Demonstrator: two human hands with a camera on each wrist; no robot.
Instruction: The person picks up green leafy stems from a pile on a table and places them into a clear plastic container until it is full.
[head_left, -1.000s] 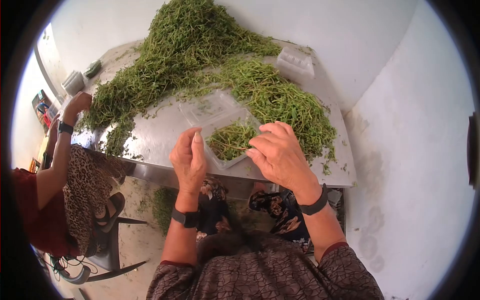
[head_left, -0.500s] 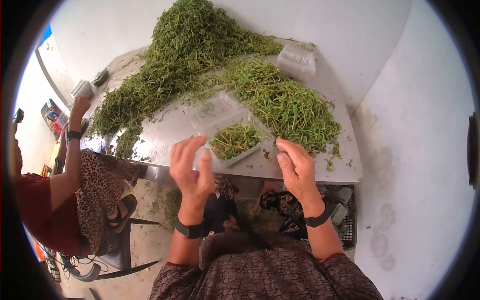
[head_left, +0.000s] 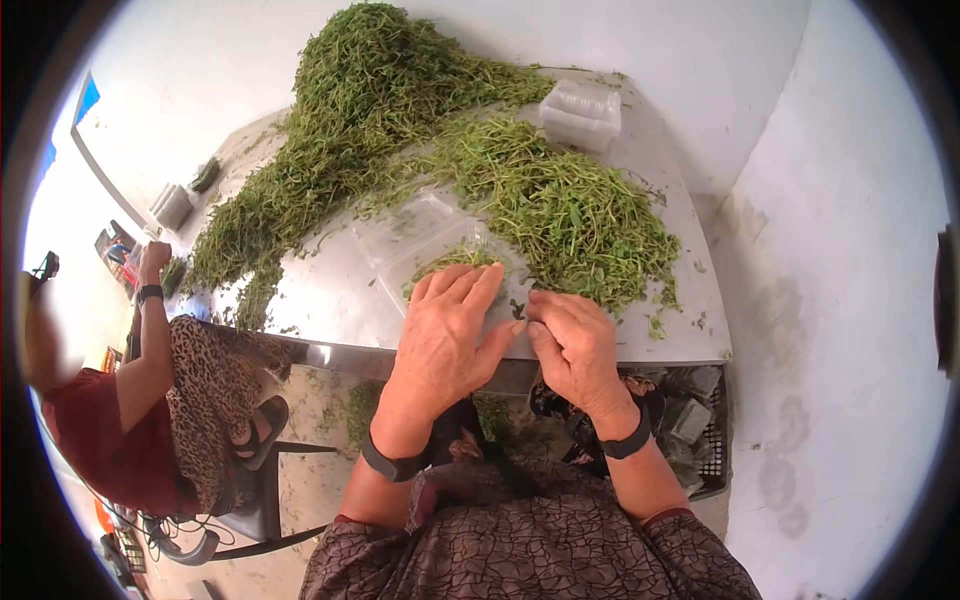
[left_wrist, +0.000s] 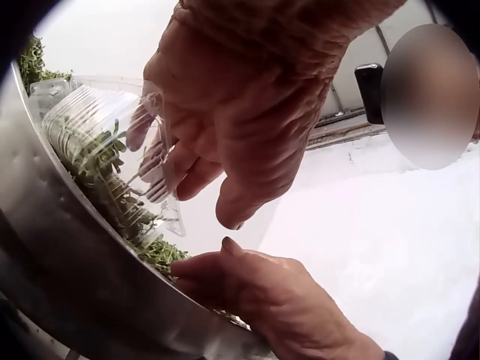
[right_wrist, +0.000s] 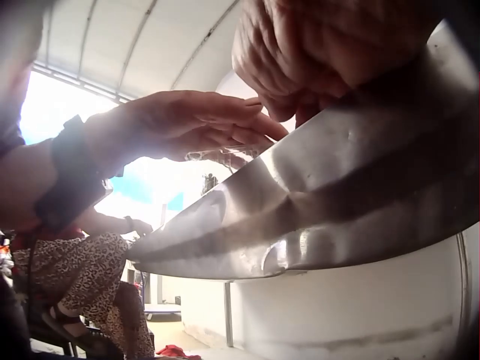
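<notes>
An open clear plastic box lies on the metal table, its lid folded back and green stems in its tray. Over the near part of the tray is the left hand, palm down with fingers extended, covering much of it. The left wrist view shows its fingers at the clear plastic wall. Just right of the box, the right hand is by the table edge with thumb and fingertips close together; whether anything lies between them cannot be told.
A large heap of greens and a smaller pile cover the table. Stacked clear boxes stand at the back right, more at the left. A seated person is at left; a black crate is below right.
The left hand has moved right, from beside the box to over its tray. The right hand has moved slightly left, its thumb and fingers now closer together. The camera view has shifted a little.
</notes>
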